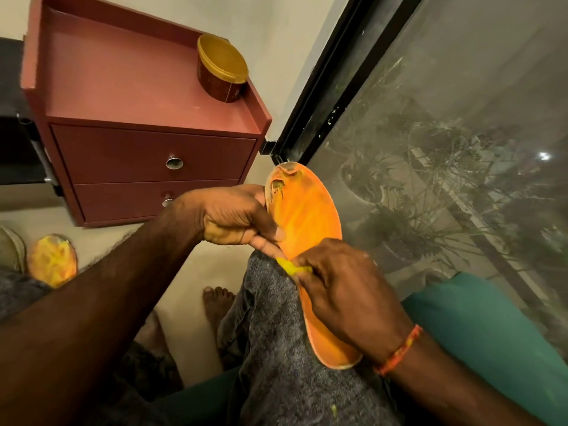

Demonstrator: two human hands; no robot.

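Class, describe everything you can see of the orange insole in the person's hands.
The flat orange shoe-shaped insole looks like foam, with a pale rim and a torn, worn far end. It leans on a grey denim knee. The left hand grips its edge; the right hand pinches a yellow wad against it.

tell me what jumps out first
The orange insole rests on the person's knee, torn at its far end; the left hand grips it and the right hand pinches a yellow scrap at its edge. A second insole lies on the floor at left; a yellow-lidded tub stands on the red cabinet.
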